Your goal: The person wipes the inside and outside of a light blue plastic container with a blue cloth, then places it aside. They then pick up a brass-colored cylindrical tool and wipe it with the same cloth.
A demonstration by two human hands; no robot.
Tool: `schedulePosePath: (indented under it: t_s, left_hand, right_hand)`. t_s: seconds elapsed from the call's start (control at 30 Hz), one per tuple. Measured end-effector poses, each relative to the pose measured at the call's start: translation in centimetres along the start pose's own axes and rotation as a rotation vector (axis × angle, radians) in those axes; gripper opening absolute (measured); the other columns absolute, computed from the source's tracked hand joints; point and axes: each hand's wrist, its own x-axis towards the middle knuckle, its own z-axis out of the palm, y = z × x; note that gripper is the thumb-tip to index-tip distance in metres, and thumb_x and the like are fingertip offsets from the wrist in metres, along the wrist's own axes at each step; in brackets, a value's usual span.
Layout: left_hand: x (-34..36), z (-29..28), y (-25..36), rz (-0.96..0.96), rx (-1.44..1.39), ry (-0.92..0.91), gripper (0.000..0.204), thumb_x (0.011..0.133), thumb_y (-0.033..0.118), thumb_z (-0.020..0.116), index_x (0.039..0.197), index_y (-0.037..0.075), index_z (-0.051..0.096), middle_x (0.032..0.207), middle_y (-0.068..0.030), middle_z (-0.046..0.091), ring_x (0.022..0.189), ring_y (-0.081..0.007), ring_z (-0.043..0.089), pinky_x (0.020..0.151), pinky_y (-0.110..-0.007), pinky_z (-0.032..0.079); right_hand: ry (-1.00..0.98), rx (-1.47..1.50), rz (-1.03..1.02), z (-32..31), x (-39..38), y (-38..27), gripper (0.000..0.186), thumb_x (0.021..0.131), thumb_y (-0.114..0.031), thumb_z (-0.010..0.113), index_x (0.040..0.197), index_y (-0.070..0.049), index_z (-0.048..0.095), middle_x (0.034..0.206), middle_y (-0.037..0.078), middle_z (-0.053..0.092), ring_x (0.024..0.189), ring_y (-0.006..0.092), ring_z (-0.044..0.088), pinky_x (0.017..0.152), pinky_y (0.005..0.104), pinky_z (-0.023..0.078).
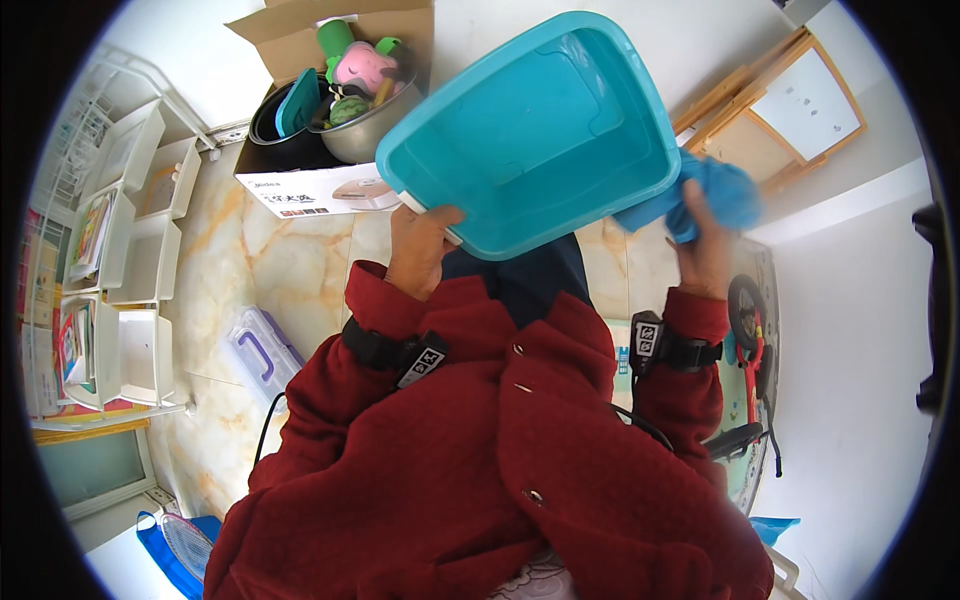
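A teal plastic storage bin (440,170) is held up in front of me, tilted so that its bare inside faces me. My left hand (420,243) grips its near left corner by a white handle, thumb over the rim. At the bin's right side, my right hand (700,240) is closed on a blue cloth (725,195). The cloth is bunched and blurred, and part of it lies against the bin's outer wall. Some of my right fingers are hidden by the cloth.
At the far left stands an open cardboard box (330,190) with pots and toys. White drawers (145,260) with books line the left side. A clear case with a purple handle (262,345) lies on the floor. To the right are a wooden easel (790,110) and a red balance bike (752,370).
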Motion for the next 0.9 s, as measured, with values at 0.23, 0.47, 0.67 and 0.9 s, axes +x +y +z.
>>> schedulePosePath:
  t_s: [0.23, 0.47, 0.67, 0.9]
  left_hand:
    - [1.9, 0.3, -1.1, -0.133, 0.006, 0.023, 0.031, 0.078, -0.001, 0.056, 0.108, -0.005, 0.05, 0.102, -0.0126, 0.058, 0.089, -0.0263, 0.061, 0.075, -0.042, 0.054]
    - [4.1, 0.1, -3.4, -0.333, -0.04, -0.002, 0.029, 0.08, 0.0, 0.053, 0.108, -0.007, 0.05, 0.102, -0.0149, 0.058, 0.093, -0.0297, 0.061, 0.08, -0.046, 0.054]
    - [6.2, -0.6, -4.3, -0.422, -0.015, 0.021, 0.035, 0.078, -0.002, 0.052, 0.112, -0.008, 0.048, 0.11, -0.0171, 0.057, 0.094, -0.0312, 0.061, 0.08, -0.047, 0.054]
    - [7.5, -0.9, -5.0, -0.428, -0.081, -0.064, 0.045, 0.078, -0.002, 0.052, 0.122, -0.006, 0.044, 0.118, -0.0167, 0.055, 0.105, -0.0315, 0.058, 0.088, -0.047, 0.051]
  right_hand:
    - [-0.025, -0.559, -0.635, 0.9, -0.2, -0.3, 0.037, 0.082, -0.007, 0.068, 0.116, -0.002, 0.056, 0.109, 0.008, 0.06, 0.1, 0.019, 0.057, 0.086, 0.0331, 0.046]
    - [-0.893, -1.015, -0.76, 2.0, -4.6, 7.7, 0.038, 0.067, -0.007, 0.068, 0.105, -0.007, 0.061, 0.116, 0.014, 0.057, 0.103, 0.032, 0.057, 0.089, 0.0409, 0.044]
    - [-0.643, -1.116, -0.84, -0.6, 0.6, 6.8, 0.038, 0.064, -0.007, 0.069, 0.101, -0.007, 0.064, 0.111, 0.011, 0.06, 0.103, 0.0322, 0.056, 0.086, 0.0389, 0.046]
    - [0.151, -0.595, -0.386, -0.9, 5.2, 2.4, 0.029, 0.079, -0.005, 0.071, 0.105, 0.0, 0.061, 0.104, 0.006, 0.062, 0.091, 0.0137, 0.059, 0.078, 0.0268, 0.049]
